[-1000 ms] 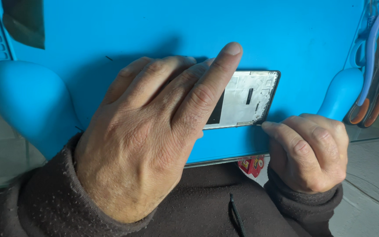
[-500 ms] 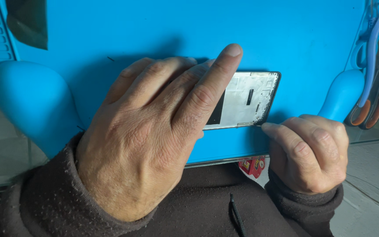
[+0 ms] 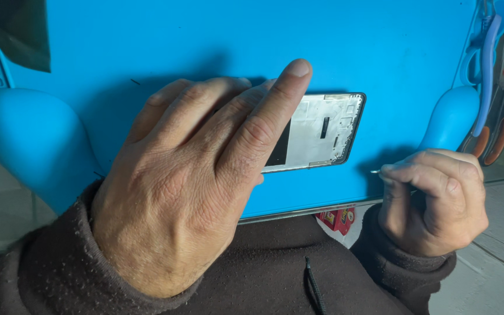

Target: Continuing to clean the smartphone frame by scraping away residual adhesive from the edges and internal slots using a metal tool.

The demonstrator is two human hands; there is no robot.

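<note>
Your right hand (image 3: 433, 201), pinching a thin tool (image 3: 375, 171), drew back rightward from the phone frame (image 3: 322, 131); your left hand (image 3: 199, 181) pressed it flat, lengthwise left-right.

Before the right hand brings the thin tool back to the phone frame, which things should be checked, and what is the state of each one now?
1. Left hand presses the phone frame flat: ok.
2. Frame lies fully on the blue mat: ok.
3. Right hand pinches the thin tool: ok.
4. Tool tip touches the frame edge: not ok, it is apart, to the right.
5. Tip condition: cannot tell, too small.
6. Frame part under the left hand: cannot tell, hidden.
</note>
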